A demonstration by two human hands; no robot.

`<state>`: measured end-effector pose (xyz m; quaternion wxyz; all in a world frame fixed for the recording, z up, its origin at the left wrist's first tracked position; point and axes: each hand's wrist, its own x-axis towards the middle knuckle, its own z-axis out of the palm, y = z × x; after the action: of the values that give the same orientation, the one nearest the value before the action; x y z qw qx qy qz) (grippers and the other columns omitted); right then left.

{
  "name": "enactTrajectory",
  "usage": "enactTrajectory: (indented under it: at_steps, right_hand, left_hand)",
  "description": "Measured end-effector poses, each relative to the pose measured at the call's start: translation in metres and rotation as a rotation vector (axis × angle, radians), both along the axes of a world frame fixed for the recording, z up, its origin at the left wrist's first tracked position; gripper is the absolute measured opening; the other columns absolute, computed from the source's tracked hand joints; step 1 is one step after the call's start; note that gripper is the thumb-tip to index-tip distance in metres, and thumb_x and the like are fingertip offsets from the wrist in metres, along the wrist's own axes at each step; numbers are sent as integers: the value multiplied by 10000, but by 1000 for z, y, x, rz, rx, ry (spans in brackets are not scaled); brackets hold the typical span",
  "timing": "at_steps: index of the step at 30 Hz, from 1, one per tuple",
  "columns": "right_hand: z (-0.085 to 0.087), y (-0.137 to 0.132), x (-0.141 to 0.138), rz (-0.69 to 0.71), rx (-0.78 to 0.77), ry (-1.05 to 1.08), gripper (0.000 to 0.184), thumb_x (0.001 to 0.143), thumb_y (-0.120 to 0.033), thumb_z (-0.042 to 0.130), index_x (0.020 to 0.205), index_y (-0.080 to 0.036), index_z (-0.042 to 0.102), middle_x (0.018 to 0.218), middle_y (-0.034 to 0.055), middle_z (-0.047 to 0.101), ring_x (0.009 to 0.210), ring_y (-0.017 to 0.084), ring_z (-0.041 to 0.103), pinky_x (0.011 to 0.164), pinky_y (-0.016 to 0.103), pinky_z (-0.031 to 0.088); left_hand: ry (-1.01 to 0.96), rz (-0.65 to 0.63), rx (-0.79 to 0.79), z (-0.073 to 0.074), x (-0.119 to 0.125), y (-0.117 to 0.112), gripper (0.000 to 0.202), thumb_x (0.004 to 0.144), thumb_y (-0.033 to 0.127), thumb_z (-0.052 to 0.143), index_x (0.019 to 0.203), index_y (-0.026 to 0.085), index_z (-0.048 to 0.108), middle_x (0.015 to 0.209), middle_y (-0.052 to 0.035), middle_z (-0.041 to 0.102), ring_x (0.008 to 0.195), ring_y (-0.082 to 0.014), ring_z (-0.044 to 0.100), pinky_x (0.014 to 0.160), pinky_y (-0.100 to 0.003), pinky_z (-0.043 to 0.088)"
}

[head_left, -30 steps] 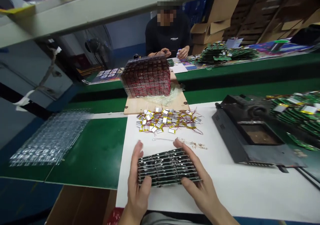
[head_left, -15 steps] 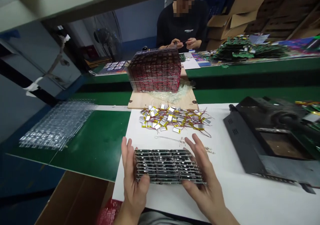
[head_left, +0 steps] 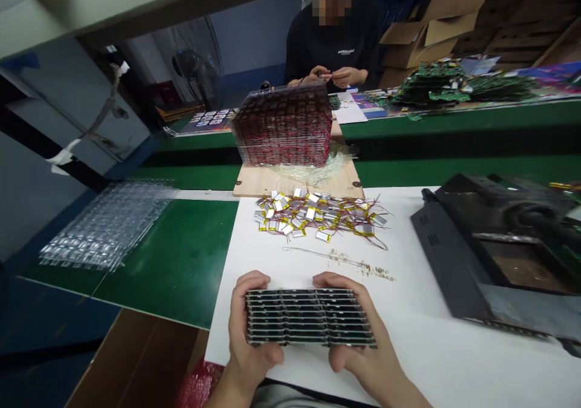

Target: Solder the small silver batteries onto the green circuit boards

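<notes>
Both my hands hold a stack of thin dark circuit board panels (head_left: 310, 317) just above the white sheet (head_left: 422, 341) at the near edge of the bench. My left hand (head_left: 247, 335) wraps the stack's left end, fingers curled over the far edge and thumb on the near edge. My right hand (head_left: 363, 347) grips the right end the same way. Beyond the stack lies a heap of small silver batteries (head_left: 318, 214) with red wires and yellow tape.
A tall stack of clear trays with red-wired parts (head_left: 284, 123) stands on a wooden board (head_left: 254, 184). Empty clear trays (head_left: 104, 226) lie left on the green mat. A black machine (head_left: 494, 244) sits right. Across the bench a person in black handles small parts beside piled green boards (head_left: 431, 87).
My fingers, stretched flat beside the stack before, have curled round its ends. The stack has been squared up and drawn nearer to me.
</notes>
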<state>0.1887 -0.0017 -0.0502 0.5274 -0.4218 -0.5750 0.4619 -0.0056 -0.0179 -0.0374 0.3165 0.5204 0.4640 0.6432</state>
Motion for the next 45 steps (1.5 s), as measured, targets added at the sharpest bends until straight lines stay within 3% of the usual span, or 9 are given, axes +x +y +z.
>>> enactTrajectory:
  at_steps: [6,11,14,18,25,31,35,40,45]
  right_hand:
    - [4,-7,0,-16,35,67,867,538,-812,743,1247,-367,520,1160,25,616,1048,253,650,903,336,549]
    - [-7,-8,9,7,-9,43,873,548,-764,778,1246,-319,502,1164,63,592,946,247,643,768,319,556]
    - [-12,-7,15,41,-26,38,904,514,-701,855,1241,-316,480,1180,78,565,1015,281,629,797,349,564]
    - [-7,-10,19,121,-89,18,900,532,-429,973,1267,-340,462,1266,83,534,1169,294,582,895,372,572]
    - [3,-11,20,232,-146,31,787,689,-264,904,1277,-374,390,1284,59,498,926,191,668,717,318,632]
    - [20,-3,28,258,-126,-40,618,689,-317,891,1185,-286,525,1147,60,627,896,220,698,719,329,628]
    - [45,-3,29,190,-134,-125,772,595,-371,945,1260,-298,559,1144,64,660,1015,283,694,844,400,614]
    - [65,-9,27,-7,-97,-70,1097,595,-564,907,1524,-379,352,1326,124,625,1185,349,654,964,499,573]
    - [49,-31,4,-4,-134,172,1226,639,-658,828,1601,-395,115,1482,157,542,1270,426,601,875,513,632]
  left_hand:
    - [-88,-96,1,8,3,-12,908,546,789,761,1259,249,611,1105,-104,633,992,-296,636,871,-386,563]
    - [-73,-273,-86,4,-1,-17,848,607,496,924,1341,291,550,1221,-111,626,1096,-297,647,933,-374,557]
    - [-60,-275,-60,2,-1,-15,728,672,360,917,1302,284,559,1187,-102,637,1093,-274,641,922,-360,554]
    - [-52,-247,-10,2,1,-13,746,634,440,928,1272,283,576,1146,-93,655,1063,-257,643,908,-337,549]
    - [-58,-193,-39,-9,1,-20,805,611,385,949,1308,257,567,1183,-123,652,1089,-293,638,921,-383,548]
    - [-152,-152,-94,-10,1,-23,831,519,391,984,1252,264,613,1165,-97,684,1078,-289,664,919,-366,562]
    - [-365,-48,-257,2,9,-25,895,410,552,962,1195,268,637,1163,-74,689,1027,-309,684,863,-387,595]
    - [-630,-40,-363,4,16,-26,851,549,582,916,1295,303,618,1089,-80,754,972,-335,731,862,-468,606]
    - [-761,-71,-404,8,29,-20,707,729,721,711,1296,301,668,1132,-121,761,1097,-373,703,948,-541,565]
